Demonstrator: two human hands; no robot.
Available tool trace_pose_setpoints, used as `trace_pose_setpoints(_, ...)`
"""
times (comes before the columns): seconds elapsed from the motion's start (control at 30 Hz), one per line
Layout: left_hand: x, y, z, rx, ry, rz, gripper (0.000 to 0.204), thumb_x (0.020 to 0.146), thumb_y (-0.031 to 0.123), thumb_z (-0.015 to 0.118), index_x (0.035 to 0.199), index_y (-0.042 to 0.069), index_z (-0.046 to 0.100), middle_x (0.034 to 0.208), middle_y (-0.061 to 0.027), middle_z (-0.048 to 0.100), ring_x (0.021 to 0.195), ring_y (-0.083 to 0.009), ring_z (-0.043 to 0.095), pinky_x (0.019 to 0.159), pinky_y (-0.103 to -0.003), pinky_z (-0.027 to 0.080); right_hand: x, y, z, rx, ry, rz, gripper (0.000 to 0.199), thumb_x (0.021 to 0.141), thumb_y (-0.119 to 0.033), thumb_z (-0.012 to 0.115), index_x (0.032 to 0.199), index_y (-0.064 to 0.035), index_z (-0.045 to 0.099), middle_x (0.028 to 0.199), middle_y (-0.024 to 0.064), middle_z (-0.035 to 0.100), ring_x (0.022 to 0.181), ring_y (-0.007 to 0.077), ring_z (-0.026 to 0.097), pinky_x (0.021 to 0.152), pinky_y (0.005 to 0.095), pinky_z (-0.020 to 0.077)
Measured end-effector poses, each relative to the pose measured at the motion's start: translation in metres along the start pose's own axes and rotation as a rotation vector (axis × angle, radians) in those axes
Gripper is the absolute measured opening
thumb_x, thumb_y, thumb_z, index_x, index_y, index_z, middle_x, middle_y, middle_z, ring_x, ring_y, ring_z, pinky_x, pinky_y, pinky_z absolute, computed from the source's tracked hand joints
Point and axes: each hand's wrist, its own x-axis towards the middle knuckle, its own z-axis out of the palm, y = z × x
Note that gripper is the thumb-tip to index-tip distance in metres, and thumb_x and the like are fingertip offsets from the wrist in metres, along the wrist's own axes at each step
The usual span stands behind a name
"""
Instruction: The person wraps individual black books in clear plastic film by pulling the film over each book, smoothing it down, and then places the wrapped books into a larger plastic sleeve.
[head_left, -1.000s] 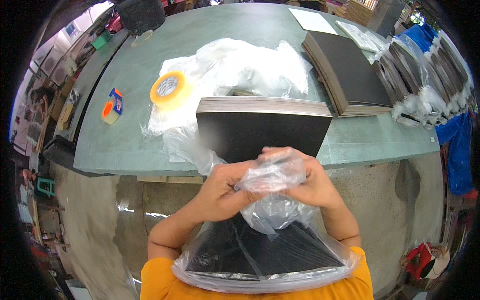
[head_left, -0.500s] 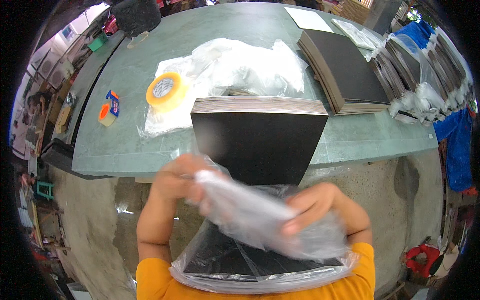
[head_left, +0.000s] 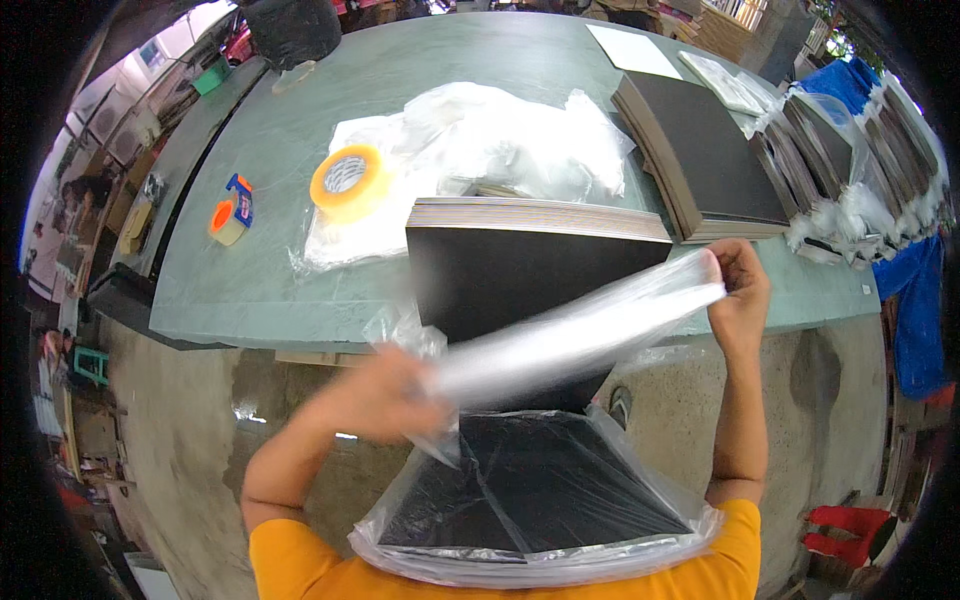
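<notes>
A clear plastic bag (head_left: 590,315) is stretched slantwise between my hands, smeared by motion. My right hand (head_left: 740,290), raised at the table's front edge, pinches its upper right end. Lower on the left, my left hand (head_left: 385,395) is closed on the other end, its fingers blurred, with loose film around it. Behind the bag, a thick stack of black boards (head_left: 510,265) leans at the table edge, its pale layered edge on top; the bag hides part of its face. Close to my body, another black stack sits inside a clear plastic wrapping (head_left: 540,480).
On the green table (head_left: 250,300) lie white plastic bags (head_left: 480,130), a yellow tape roll (head_left: 347,183) and a smaller tape dispenser (head_left: 232,212). More black boards (head_left: 700,150) and plastic-wrapped stacks (head_left: 840,160) stand at the right. A white sheet (head_left: 633,52) lies farther back.
My right hand has moved up and right, and my left hand slightly down. The bag, bunched between them before, is now drawn out long, uncovering the wrapped stack near my body.
</notes>
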Motion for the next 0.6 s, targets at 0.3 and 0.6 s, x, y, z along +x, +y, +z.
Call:
trace_pose_setpoints(0.3,0.038,-0.016,-0.027,0.515,0.877,-0.084,0.065,0.061,-0.014,0.047,0.117,0.021,0.051,0.111,-0.0099,0.046,0.084,-0.0239,0.052,0.072,-0.032,0.044,0.002,0.005,0.031,-0.461,0.146,-0.347,0.067,0.056,0.016,0.046,0.118,-0.0112,0.049,0.113,0.0144,0.044,0.105,0.0302,0.043,0.088,0.0376,0.0349)
trace_pose_setpoints(0.6,0.01,-0.014,-0.023,0.135,0.882,0.265,0.035,0.053,-0.013,0.057,0.083,0.004,0.065,0.074,-0.0061,0.058,0.07,-0.0178,0.055,0.062,-0.026,0.044,-0.031,0.012,-0.009,0.49,0.014,-0.115,0.022,0.059,0.007,0.065,0.079,-0.0005,0.064,0.07,0.0063,0.058,0.065,0.0135,0.056,0.059,0.0221,0.042)
